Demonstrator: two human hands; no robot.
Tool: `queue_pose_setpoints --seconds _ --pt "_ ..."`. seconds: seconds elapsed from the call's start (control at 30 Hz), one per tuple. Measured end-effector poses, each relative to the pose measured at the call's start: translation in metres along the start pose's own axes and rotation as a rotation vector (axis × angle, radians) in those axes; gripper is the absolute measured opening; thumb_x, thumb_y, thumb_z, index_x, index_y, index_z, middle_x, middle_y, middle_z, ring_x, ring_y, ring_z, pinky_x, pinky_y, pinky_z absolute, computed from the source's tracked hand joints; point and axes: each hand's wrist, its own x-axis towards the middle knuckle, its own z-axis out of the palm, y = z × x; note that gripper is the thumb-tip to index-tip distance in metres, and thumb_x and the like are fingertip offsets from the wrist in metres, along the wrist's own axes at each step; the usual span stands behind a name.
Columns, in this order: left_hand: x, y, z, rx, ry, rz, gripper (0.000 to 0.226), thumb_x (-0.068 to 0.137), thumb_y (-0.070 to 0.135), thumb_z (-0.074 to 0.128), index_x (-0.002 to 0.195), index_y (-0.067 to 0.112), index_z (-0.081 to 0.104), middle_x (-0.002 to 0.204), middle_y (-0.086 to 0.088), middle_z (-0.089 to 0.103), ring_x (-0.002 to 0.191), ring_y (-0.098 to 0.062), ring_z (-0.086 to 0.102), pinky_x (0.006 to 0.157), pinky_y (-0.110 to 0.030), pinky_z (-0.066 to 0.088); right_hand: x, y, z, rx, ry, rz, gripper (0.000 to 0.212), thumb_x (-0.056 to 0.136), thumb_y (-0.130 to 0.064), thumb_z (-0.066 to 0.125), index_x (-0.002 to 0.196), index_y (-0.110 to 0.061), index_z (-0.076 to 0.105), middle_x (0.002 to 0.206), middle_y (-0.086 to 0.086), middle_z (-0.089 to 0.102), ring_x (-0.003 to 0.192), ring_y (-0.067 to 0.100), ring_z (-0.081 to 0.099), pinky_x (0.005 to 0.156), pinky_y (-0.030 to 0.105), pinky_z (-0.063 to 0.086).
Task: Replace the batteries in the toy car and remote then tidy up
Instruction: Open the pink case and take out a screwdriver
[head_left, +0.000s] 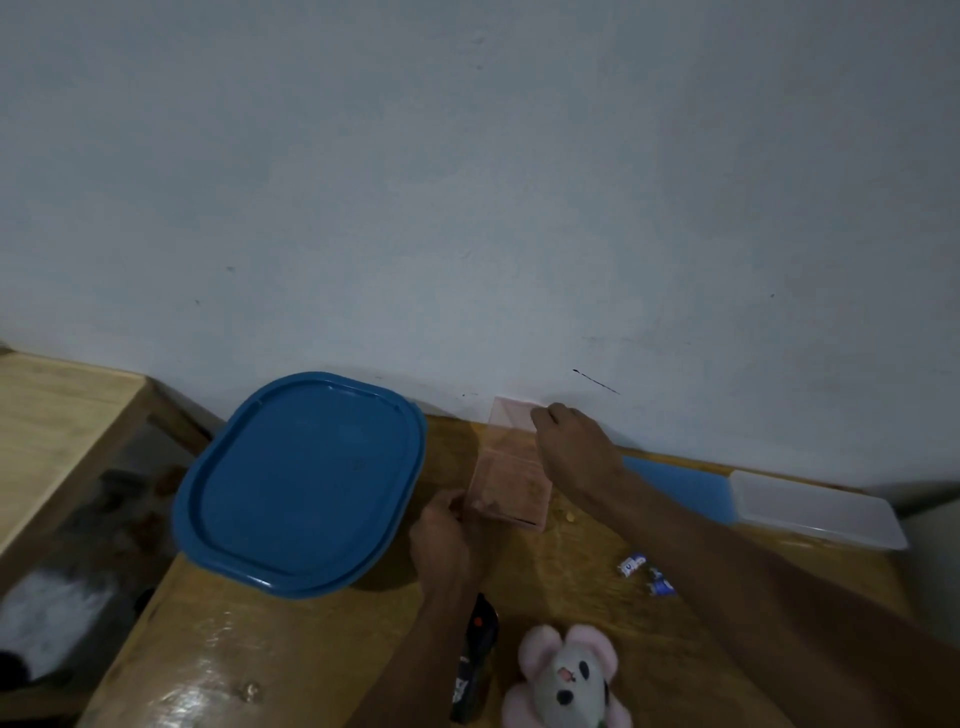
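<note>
A small clear pinkish box (511, 480) stands on the wooden table (249, 639) near the wall, its hinged lid (511, 413) raised. My right hand (571, 441) pinches the top right edge of that lid. My left hand (441, 530) grips the box's near left corner. Two small blue-and-white batteries (644, 571) lie on the table to the right of the box. A black object with a red button (475, 660), maybe the remote, lies under my left forearm. No toy car is in view.
A large container with a blue lid (306, 483) stands left of the box. A blue lid (685, 488) and a clear tray (815, 509) lie along the wall at right. A pink-eared plush mouse (569, 680) sits at the front edge. Another table (52, 415) stands far left.
</note>
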Motion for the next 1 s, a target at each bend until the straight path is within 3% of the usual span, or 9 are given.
queue_pose_setpoints --seconds 0.13,0.37,0.5,0.57,0.63,0.7,0.8,0.9,1.0 --pt "-0.001 -0.001 -0.002 -0.014 0.007 -0.008 0.021 0.093 0.015 0.059 0.111 0.012 0.068 0.106 -0.006 0.071 0.096 -0.02 0.064 0.074 -0.025 0.043 0.0 0.006 0.002 0.061 -0.006 -0.05 0.034 0.081 0.009 0.058 0.115 0.006 0.059 0.111 0.025 0.062 0.099 0.039 0.06 0.081 0.041 0.05" --pt "-0.003 -0.001 -0.004 -0.036 -0.006 -0.01 0.022 0.093 0.015 0.058 0.113 0.013 0.068 0.108 -0.005 0.071 0.099 -0.02 0.064 0.076 -0.022 0.04 -0.009 -0.001 0.002 0.163 -0.081 -0.082 0.031 0.091 -0.005 0.051 0.12 -0.008 0.06 0.116 0.013 0.061 0.106 0.03 0.057 0.082 0.033 0.043" --pt "-0.003 0.0 -0.005 -0.041 -0.02 -0.007 0.021 0.094 0.016 0.058 0.11 0.013 0.07 0.106 -0.004 0.072 0.095 -0.019 0.064 0.074 -0.022 0.041 -0.013 -0.015 0.01 0.292 -0.257 -0.027 0.024 0.087 -0.002 0.052 0.102 -0.01 0.069 0.104 0.011 0.068 0.095 0.028 0.062 0.078 0.033 0.049" --pt "-0.002 0.0 -0.006 -0.044 -0.033 -0.022 0.018 0.094 0.016 0.058 0.107 0.013 0.071 0.103 -0.003 0.072 0.088 -0.014 0.061 0.068 -0.019 0.041 -0.013 -0.021 0.011 0.317 -0.342 -0.022 0.018 0.09 -0.02 0.059 0.092 -0.006 0.07 0.095 0.012 0.069 0.089 0.027 0.062 0.077 0.036 0.052" --pt "-0.001 -0.001 -0.006 -0.024 -0.042 -0.02 0.017 0.093 0.017 0.059 0.106 0.013 0.071 0.101 -0.004 0.072 0.086 -0.014 0.061 0.067 -0.019 0.04 -0.012 -0.027 0.01 0.337 -0.403 0.0 0.038 0.089 -0.04 0.062 0.084 -0.003 0.07 0.086 0.014 0.07 0.081 0.028 0.063 0.071 0.034 0.05" --pt "-0.001 -0.002 -0.007 -0.011 -0.041 -0.002 0.018 0.091 0.02 0.063 0.105 0.013 0.072 0.1 -0.004 0.072 0.09 -0.019 0.064 0.071 -0.024 0.043 -0.01 -0.032 0.01 0.381 -0.457 0.017 0.044 0.088 -0.046 0.061 0.086 -0.003 0.071 0.088 0.016 0.071 0.082 0.029 0.065 0.072 0.034 0.052" --pt "-0.001 -0.001 -0.008 -0.049 -0.052 -0.015 0.017 0.09 0.023 0.064 0.101 0.013 0.072 0.095 -0.005 0.073 0.089 -0.021 0.065 0.071 -0.027 0.044 -0.01 -0.034 0.006 0.436 -0.556 0.046 0.04 0.092 -0.043 0.058 0.093 -0.005 0.071 0.096 0.017 0.071 0.088 0.029 0.066 0.078 0.038 0.054" --pt "-0.002 0.0 -0.009 -0.052 -0.063 -0.02 0.014 0.09 0.022 0.063 0.096 0.012 0.072 0.09 -0.005 0.072 0.084 -0.02 0.064 0.066 -0.027 0.041 -0.011 -0.033 0.002 0.47 -0.609 0.035 0.031 0.096 -0.028 0.053 0.093 -0.002 0.069 0.097 0.021 0.069 0.088 0.031 0.063 0.071 0.032 0.048" --pt "-0.002 0.001 -0.008 -0.042 -0.042 -0.009 0.014 0.09 0.022 0.064 0.095 0.012 0.072 0.09 -0.004 0.072 0.084 -0.019 0.064 0.066 -0.026 0.041 -0.013 -0.033 -0.003 0.473 -0.626 0.046 0.03 0.097 -0.027 0.05 0.085 -0.004 0.065 0.09 0.021 0.064 0.079 0.026 0.057 0.066 0.029 0.041"
